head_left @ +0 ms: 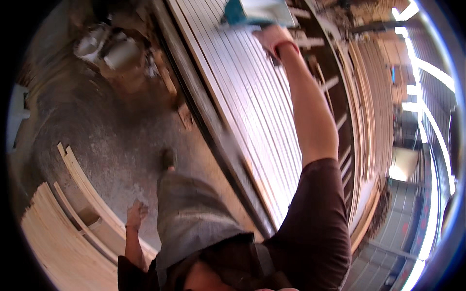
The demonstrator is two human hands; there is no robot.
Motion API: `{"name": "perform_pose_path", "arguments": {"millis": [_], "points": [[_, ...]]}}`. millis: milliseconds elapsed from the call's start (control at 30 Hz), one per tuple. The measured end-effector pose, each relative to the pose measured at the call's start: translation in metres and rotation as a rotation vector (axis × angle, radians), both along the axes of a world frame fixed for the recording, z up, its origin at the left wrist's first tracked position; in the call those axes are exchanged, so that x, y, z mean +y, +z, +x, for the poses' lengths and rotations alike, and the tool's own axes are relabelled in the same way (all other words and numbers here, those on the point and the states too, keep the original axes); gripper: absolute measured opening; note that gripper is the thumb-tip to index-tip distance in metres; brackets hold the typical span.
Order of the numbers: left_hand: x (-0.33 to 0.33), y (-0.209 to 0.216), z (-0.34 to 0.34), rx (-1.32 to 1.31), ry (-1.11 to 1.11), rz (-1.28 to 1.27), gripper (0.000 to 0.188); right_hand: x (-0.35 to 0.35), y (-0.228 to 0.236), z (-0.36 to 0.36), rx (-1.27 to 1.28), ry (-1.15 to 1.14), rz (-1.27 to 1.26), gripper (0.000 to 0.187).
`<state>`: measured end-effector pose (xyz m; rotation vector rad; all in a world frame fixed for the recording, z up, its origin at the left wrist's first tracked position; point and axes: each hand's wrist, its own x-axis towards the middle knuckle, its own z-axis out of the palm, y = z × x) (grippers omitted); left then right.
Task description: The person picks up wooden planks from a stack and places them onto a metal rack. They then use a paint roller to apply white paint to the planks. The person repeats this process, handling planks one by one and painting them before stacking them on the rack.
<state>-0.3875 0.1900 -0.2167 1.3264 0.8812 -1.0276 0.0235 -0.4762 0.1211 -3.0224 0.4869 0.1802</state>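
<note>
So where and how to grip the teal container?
Probably pinch the teal container by its near edge, coming from the person's side: that long edge faces the right hand, which is right at it; the picture's top cuts off the far part.

Can't read any text here tbh, just some blurry reddish marks (405, 227) on the grey wall (394, 206) at the lower right.
</note>
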Motion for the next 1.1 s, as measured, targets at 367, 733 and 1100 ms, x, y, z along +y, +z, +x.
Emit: {"name": "perform_pose_path", "arguments": {"millis": [367,733,1100], "points": [[-0.047,-0.011,0.011,-0.004,-0.357,-0.153,0.051,0.066,-0.026,-0.4,-0.071,-0.159,0.167,0.032],[-0.085,0.02,-0.047,-0.069,-0.64,-0.155,0.052,0.126,0.005,-0.881,0.529,-0.442,-0.269,0.029],[-0.027,0.043,-0.028,0.016,-0.556,-0.025,0.036,0.142,0.011,-0.922,0.174,-0.829,0.019,0.025]]}}
